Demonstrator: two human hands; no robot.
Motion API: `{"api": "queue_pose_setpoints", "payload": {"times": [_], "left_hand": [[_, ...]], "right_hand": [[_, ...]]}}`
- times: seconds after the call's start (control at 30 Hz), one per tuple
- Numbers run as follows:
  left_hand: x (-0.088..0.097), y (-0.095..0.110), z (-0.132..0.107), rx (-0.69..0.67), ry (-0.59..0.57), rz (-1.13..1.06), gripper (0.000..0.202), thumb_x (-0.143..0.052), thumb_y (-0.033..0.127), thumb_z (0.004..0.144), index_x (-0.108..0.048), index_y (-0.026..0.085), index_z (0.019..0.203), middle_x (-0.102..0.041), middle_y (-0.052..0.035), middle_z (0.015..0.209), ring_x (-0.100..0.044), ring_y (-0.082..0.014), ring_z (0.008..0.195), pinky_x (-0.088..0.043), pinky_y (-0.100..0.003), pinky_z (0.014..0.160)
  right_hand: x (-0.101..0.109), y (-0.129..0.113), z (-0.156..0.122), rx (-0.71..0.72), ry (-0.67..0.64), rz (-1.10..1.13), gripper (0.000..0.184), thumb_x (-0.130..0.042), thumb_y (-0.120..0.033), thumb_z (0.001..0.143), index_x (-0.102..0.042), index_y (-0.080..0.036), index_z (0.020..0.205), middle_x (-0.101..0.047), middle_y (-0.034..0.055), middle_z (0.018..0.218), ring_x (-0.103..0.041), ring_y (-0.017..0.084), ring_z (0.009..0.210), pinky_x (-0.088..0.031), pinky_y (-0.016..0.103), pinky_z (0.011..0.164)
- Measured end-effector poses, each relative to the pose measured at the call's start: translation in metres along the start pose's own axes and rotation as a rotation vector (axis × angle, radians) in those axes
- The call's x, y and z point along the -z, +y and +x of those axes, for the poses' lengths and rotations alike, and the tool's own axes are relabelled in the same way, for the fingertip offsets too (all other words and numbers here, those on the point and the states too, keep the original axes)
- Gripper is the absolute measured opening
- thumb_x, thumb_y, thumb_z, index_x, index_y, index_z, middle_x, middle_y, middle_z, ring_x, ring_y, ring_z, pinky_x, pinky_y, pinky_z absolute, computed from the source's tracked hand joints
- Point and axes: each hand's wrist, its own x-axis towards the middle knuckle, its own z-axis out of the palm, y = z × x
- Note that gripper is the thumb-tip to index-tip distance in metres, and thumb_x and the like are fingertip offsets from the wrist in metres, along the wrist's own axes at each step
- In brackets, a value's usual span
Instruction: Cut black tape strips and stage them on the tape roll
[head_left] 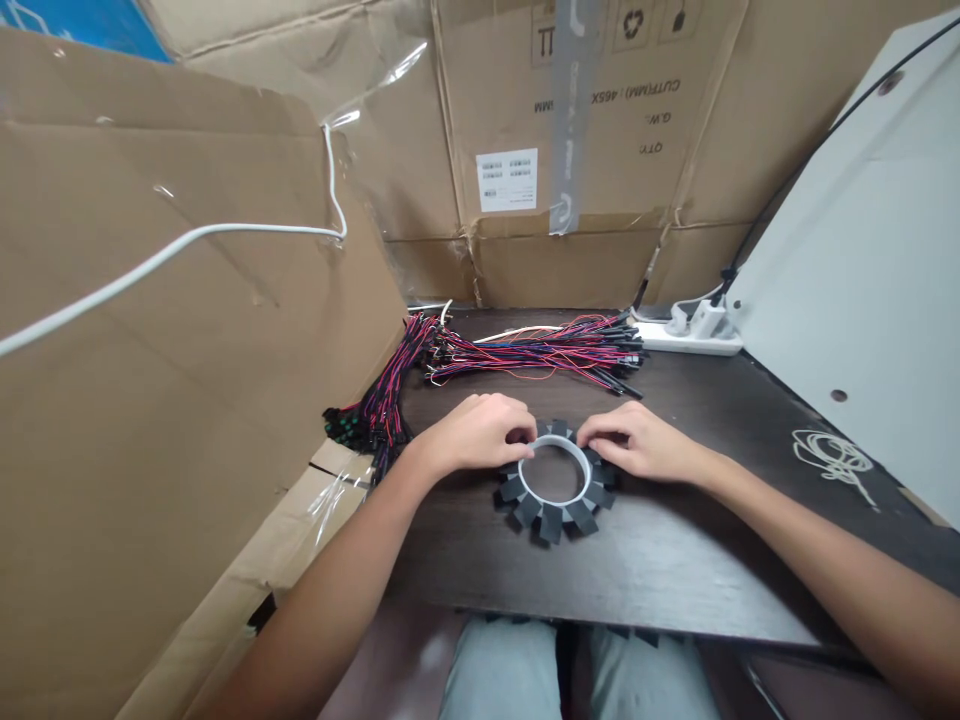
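A pale grey ring (586, 470) lies flat on the dark table, with short black strips (551, 523), which look like tape, sticking out all around its edge. At the ring's upper left, my left hand (486, 432) is closed, thumb and fingertips pinching the rim. My right hand (646, 440) is closed on the upper right side, its fingers bent together at a black strip there. The fingers partly cover the strips on both sides. Through the ring's middle the table top shows.
Bundles of red, blue and black wires (525, 352) lie behind, with more wires (386, 395) at the left. A white power strip (701, 335) stands at the back right, near a coiled pale cord (832, 455). Cardboard (187, 350) walls the left; a white panel (862, 230) the right.
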Motion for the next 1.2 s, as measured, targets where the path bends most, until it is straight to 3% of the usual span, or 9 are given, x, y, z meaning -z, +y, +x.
{"api": "queue_pose_setpoints", "payload": {"times": [0.13, 0.3, 0.6, 0.87, 1.03, 1.2], "left_hand": [[0.001, -0.001, 0.001, 0.054, -0.03, -0.045, 0.012, -0.062, 0.026, 0.08, -0.068, 0.018, 0.087, -0.066, -0.0004, 0.079, -0.056, -0.0106, 0.07, -0.033, -0.021, 0.06], [-0.002, 0.003, 0.004, 0.085, -0.003, -0.034, 0.009, -0.059, 0.016, 0.079, -0.067, 0.018, 0.08, -0.068, 0.0, 0.082, -0.057, -0.0106, 0.071, -0.031, -0.021, 0.06], [-0.016, 0.007, 0.01, 0.136, 0.133, 0.085, 0.009, -0.059, 0.019, 0.079, -0.068, 0.02, 0.081, -0.069, 0.0012, 0.084, -0.06, -0.0132, 0.077, -0.028, -0.024, 0.058], [-0.026, 0.001, 0.012, 0.181, 0.232, 0.103, 0.015, -0.062, 0.031, 0.083, -0.068, 0.018, 0.079, -0.069, -0.0013, 0.083, -0.061, -0.0147, 0.077, -0.034, -0.024, 0.062], [-0.02, 0.005, 0.007, 0.04, 0.211, 0.073, 0.014, -0.057, 0.025, 0.085, -0.068, 0.018, 0.082, -0.067, -0.001, 0.084, -0.059, -0.0124, 0.076, -0.037, -0.023, 0.064], [-0.004, 0.017, 0.0, -0.136, 0.087, -0.126, 0.02, -0.053, 0.012, 0.078, -0.071, 0.018, 0.082, -0.067, 0.0001, 0.083, -0.058, -0.0094, 0.072, -0.039, -0.02, 0.067]], "right_hand": [[0.001, 0.001, 0.0, -0.013, 0.006, -0.011, 0.026, -0.044, -0.015, 0.083, -0.07, -0.013, 0.085, -0.063, 0.0016, 0.059, -0.05, 0.01, 0.049, -0.037, 0.022, 0.055], [0.007, -0.002, -0.001, -0.065, -0.055, 0.016, 0.029, -0.045, -0.014, 0.08, -0.073, -0.012, 0.088, -0.069, 0.0041, 0.067, -0.055, 0.01, 0.053, -0.038, 0.021, 0.057], [0.008, -0.005, -0.002, -0.06, -0.086, 0.012, 0.03, -0.046, -0.01, 0.075, -0.075, -0.011, 0.086, -0.069, 0.0049, 0.064, -0.055, 0.011, 0.05, -0.038, 0.021, 0.055], [0.012, -0.007, -0.003, -0.021, -0.139, 0.006, 0.029, -0.046, -0.011, 0.078, -0.074, -0.012, 0.085, -0.072, 0.0065, 0.072, -0.063, 0.014, 0.062, -0.042, 0.022, 0.063], [0.016, -0.007, -0.004, 0.005, -0.152, -0.04, 0.034, -0.044, -0.012, 0.08, -0.073, -0.013, 0.097, -0.072, 0.0068, 0.079, -0.062, 0.014, 0.067, -0.041, 0.023, 0.066], [0.021, -0.012, -0.005, 0.012, -0.266, -0.113, 0.045, -0.045, -0.007, 0.073, -0.07, -0.019, 0.108, -0.057, -0.0025, 0.054, -0.039, 0.009, 0.046, -0.03, 0.021, 0.054]]}}
